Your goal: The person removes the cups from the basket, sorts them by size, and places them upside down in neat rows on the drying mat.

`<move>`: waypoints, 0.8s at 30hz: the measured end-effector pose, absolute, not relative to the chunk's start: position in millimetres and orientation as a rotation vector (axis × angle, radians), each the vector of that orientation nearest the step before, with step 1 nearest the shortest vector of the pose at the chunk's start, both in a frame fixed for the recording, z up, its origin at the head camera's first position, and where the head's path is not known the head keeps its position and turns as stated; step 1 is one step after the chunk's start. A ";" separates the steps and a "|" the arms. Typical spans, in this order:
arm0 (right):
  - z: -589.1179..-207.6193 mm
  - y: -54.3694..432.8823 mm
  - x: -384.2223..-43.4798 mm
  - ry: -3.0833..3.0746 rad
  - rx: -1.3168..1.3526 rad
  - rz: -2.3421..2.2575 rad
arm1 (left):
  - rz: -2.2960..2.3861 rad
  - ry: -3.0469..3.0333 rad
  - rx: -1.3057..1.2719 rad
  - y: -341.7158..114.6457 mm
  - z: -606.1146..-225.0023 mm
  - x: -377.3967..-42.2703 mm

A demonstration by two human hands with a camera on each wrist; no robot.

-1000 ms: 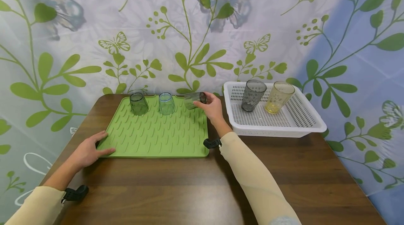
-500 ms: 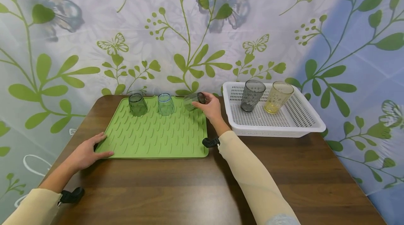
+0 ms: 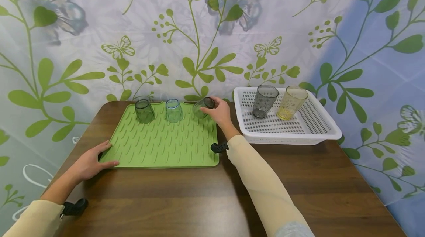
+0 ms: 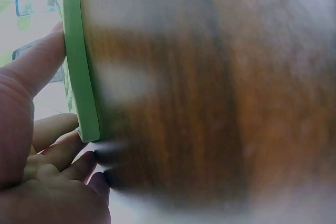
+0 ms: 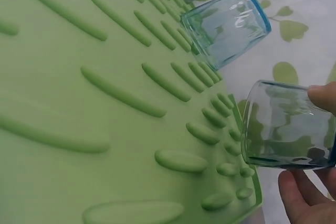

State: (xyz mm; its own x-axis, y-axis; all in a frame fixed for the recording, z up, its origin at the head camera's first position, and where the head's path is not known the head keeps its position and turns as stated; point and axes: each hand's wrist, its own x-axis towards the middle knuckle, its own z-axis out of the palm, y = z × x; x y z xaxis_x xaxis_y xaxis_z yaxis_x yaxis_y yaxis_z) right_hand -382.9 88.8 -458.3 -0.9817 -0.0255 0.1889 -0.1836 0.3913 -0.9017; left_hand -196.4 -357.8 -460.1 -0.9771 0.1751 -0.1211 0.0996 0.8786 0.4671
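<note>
My right hand [image 3: 221,112] holds a greyish-green glass [image 3: 200,108] tilted over the back right part of the green ridged mat [image 3: 166,144]. In the right wrist view the thumb is on one side of the glass [image 5: 283,124] and fingers are on the other; whether the glass touches the mat cannot be told. On the mat's back edge stand a blue-tinted glass [image 3: 174,111] and a dark green glass [image 3: 144,112]. My left hand [image 3: 89,161] rests at the mat's front left corner, fingers along the left side and thumb on the front edge.
A white perforated basket [image 3: 292,138] stands to the right of the mat. A tall grey glass [image 3: 265,101] and a tall yellow glass [image 3: 291,103] lean inside it. The brown wooden table [image 3: 186,200] ends at a patterned cloth backdrop [image 3: 149,56].
The glass in my right hand has turned from lying nearly sideways toward upright, its lower end coming down toward the mat. The left hand stays at the mat's corner.
</note>
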 end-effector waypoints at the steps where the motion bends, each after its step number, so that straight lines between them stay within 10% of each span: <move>1: -458.0 87.8 -383.6 -2.507 0.196 1.628 | 0.704 2.889 0.214 -357.8 -460.1 -196.5; 24: -452.2 76.4 -388.3 -2.607 0.246 1.487 | 0.671 2.904 0.223 -357.5 -459.6 -198.6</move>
